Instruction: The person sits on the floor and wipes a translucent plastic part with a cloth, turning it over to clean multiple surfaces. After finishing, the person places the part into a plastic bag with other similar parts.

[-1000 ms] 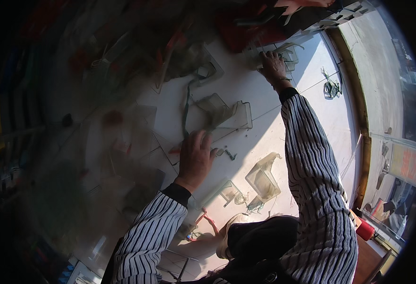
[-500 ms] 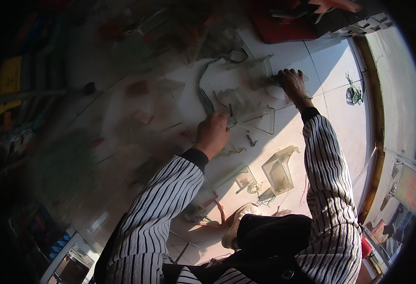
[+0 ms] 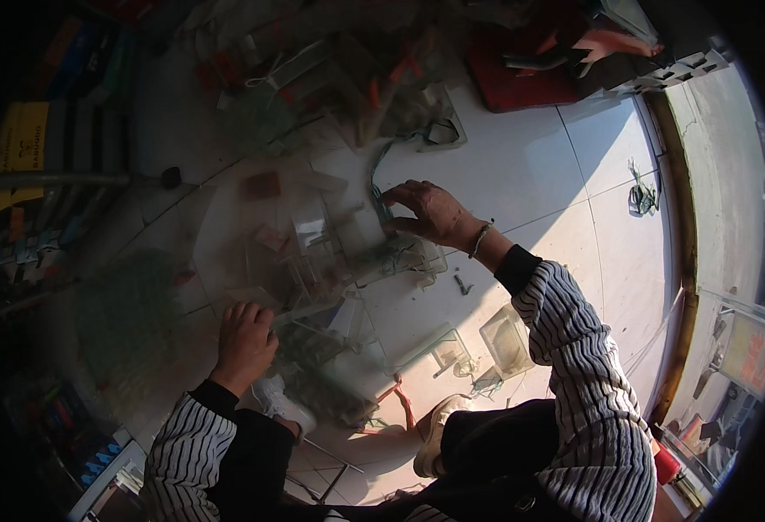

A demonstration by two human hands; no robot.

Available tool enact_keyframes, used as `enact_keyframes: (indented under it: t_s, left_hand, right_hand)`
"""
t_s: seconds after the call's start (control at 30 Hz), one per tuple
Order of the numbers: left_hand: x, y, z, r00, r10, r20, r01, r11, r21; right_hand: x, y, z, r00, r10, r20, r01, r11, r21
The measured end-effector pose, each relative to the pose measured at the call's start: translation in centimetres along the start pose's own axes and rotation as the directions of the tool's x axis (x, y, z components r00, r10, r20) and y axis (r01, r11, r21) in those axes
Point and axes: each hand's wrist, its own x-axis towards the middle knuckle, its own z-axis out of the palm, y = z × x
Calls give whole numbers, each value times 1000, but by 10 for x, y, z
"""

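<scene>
My right hand (image 3: 434,213) is over the middle of the floor, fingers curved and apart. Its fingertips are at a dark green cord (image 3: 379,174), and I see no grip on it. Just below it lie clear plastic pieces (image 3: 426,259) with green strands among them. My left hand (image 3: 245,344) is lower left with its fingers curled down at the edge of a pile of clear plastic parts (image 3: 308,278). Its fingertips are hidden, so what they hold cannot be made out. A see-through plastic bin (image 3: 506,339) sits in the sunlit patch near my shoe (image 3: 439,431).
More clear and red parts (image 3: 313,78) are heaped at the far side. A red board (image 3: 521,83) lies far right. Green netting-like sheet (image 3: 130,313) is at left, beside shelves with yellow boxes (image 3: 26,148). A green string tangle (image 3: 643,196) lies near the door sill (image 3: 685,261).
My right hand has moved left from the clear pieces at the far right to the green cord. My left hand has left the cord's near end, moving left and toward me.
</scene>
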Motion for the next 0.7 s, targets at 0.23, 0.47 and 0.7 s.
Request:
enact_keyframes:
  t_s: [0.23, 0.47, 0.7]
  left_hand:
    - [-5, -12, 28, 996, -73, -52, 76, 996, 47]
    - [32, -7, -28, 947, -92, -307, 15, 969, -245]
    - [189, 25, -76, 783, 26, -621, -226, 943, -246]
  right_hand:
    - [90, 67, -54, 747, 217, -629, -483, 827, -288]
    - [87, 140, -50, 698, 388, -601, -304, 922, 242]
    - [74, 140, -23, 973, 225, 40, -67, 447, -892]
